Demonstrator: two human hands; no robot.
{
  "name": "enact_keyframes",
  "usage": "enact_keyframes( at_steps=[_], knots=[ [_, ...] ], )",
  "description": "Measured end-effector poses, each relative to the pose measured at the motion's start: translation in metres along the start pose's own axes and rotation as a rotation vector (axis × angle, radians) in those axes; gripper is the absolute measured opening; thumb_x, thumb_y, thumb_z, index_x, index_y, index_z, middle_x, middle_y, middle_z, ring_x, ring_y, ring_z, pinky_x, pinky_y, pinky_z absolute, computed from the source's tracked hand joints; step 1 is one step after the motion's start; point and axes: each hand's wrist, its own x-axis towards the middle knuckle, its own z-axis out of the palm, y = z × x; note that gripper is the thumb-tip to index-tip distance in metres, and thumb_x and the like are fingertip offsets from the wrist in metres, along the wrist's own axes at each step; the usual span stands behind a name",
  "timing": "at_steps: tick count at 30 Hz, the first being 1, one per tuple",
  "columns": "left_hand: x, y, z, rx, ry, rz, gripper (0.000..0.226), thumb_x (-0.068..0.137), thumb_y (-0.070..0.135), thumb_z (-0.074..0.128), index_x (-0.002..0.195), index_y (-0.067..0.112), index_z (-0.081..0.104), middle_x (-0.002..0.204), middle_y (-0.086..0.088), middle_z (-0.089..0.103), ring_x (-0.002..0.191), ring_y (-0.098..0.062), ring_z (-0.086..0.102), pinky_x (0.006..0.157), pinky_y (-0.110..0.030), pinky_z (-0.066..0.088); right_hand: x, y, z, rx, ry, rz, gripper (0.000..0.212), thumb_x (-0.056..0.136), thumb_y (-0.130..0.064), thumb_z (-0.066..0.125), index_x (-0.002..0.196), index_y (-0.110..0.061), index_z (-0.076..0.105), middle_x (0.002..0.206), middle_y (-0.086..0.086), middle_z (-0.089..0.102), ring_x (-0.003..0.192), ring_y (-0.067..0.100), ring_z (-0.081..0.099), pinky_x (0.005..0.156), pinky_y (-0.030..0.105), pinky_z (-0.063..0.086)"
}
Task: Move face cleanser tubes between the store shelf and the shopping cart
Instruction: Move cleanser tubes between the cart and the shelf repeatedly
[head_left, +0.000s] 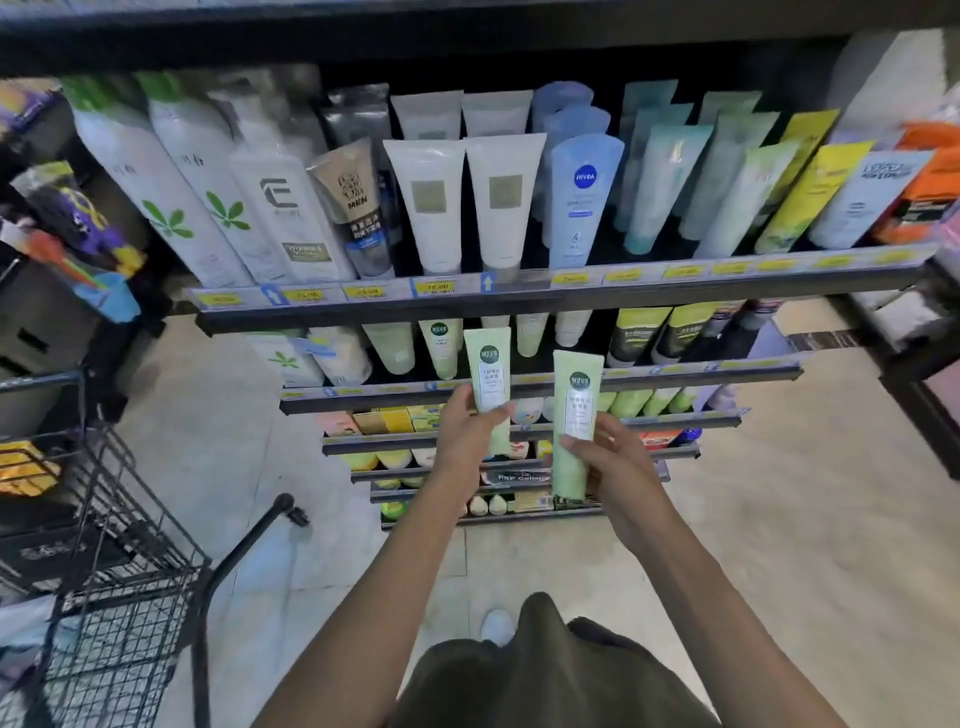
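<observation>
Two pale green face cleanser tubes are held upright in front of a store shelf, one in each hand. The left tube (488, 387) sits in the left hand (465, 431), fingers curled round its lower half; the right tube (574, 426) is pinched near its middle by the right hand (608, 462), thumb on the label, fingers wrapped behind. Both tubes hang clear of the second shelf (540, 387), just in front of a row of matching green tubes (whether they are coming off the shelf or going back cannot be told from this view).

If the tubes are bound for the shopping cart (119, 561), which stands well apart at the person's left, the move likely calls for a firm grip and a swing leftward and down, clearing the cart's black handle (244, 551) before release. If they are being restocked, each should be slid cap-down into a gap behind the price rail without toppling its neighbours.

Above, the top shelf (519, 296) carries white, blue and yellow tubes leaning in tight rows. Lower shelves hold boxes and small bottles. The cart already holds some goods, among them a yellow pack (26, 465).
</observation>
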Motion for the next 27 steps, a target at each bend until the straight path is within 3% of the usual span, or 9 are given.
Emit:
enact_keyframes(
  at_steps=[3,9,13,20,25,27],
  knots=[
    [0.021,0.004,0.009,0.077,0.072,0.052,0.029,0.087,0.008,0.078,0.111,0.019,0.066,0.105,0.006,0.074,0.1,-0.011,0.069,0.081,-0.025,0.054,0.009,-0.006,-0.004,-0.008,-0.026,-0.006,0.029,0.094,-0.004,0.069,0.121,-0.014,0.063,0.093,-0.003,0.079,0.08,0.017,0.077,0.066,0.031,0.057],
    [0.062,0.017,0.024,0.189,0.153,0.135,0.027,0.088,0.012,0.078,0.111,0.016,0.065,0.101,0.007,0.072,0.092,-0.005,0.067,0.081,-0.025,0.055,0.025,-0.008,-0.018,-0.049,-0.039,0.016,0.032,0.093,-0.009,0.071,0.124,-0.017,0.064,0.097,-0.001,0.079,0.093,0.024,0.075,0.069,0.038,0.056],
    [0.084,0.023,0.032,0.244,0.182,0.179,0.032,0.087,0.015,0.08,0.115,0.017,0.065,0.106,0.005,0.072,0.098,-0.011,0.067,0.088,-0.03,0.055,0.032,-0.006,-0.029,-0.065,-0.016,0.021,0.034,0.092,-0.013,0.073,0.125,-0.017,0.065,0.104,0.005,0.077,0.102,0.032,0.072,0.08,0.047,0.057],
    [0.105,0.016,0.041,0.382,0.206,0.214,0.03,0.085,0.013,0.081,0.109,0.018,0.063,0.104,0.003,0.07,0.1,-0.017,0.067,0.092,-0.034,0.053,0.033,-0.003,-0.037,-0.038,0.016,0.002,0.037,0.092,-0.009,0.073,0.127,-0.016,0.064,0.107,0.007,0.077,0.097,0.032,0.075,0.079,0.045,0.057],
    [0.11,0.005,0.043,0.445,0.226,0.209,0.031,0.084,0.008,0.08,0.112,0.01,0.065,0.112,-0.006,0.074,0.105,-0.024,0.069,0.092,-0.034,0.053,0.027,-0.001,-0.041,-0.018,0.025,-0.005,0.035,0.092,-0.004,0.072,0.125,-0.013,0.064,0.11,0.011,0.077,0.085,0.024,0.077,0.065,0.028,0.056],
    [0.11,0.002,0.043,0.465,0.24,0.202,0.031,0.084,0.008,0.08,0.111,0.009,0.065,0.112,-0.007,0.074,0.105,-0.025,0.069,0.09,-0.033,0.052,0.026,0.003,-0.042,-0.016,0.033,-0.005,0.036,0.092,-0.004,0.072,0.125,-0.012,0.064,0.11,0.011,0.077,0.086,0.025,0.077,0.067,0.03,0.057]
  ],
)
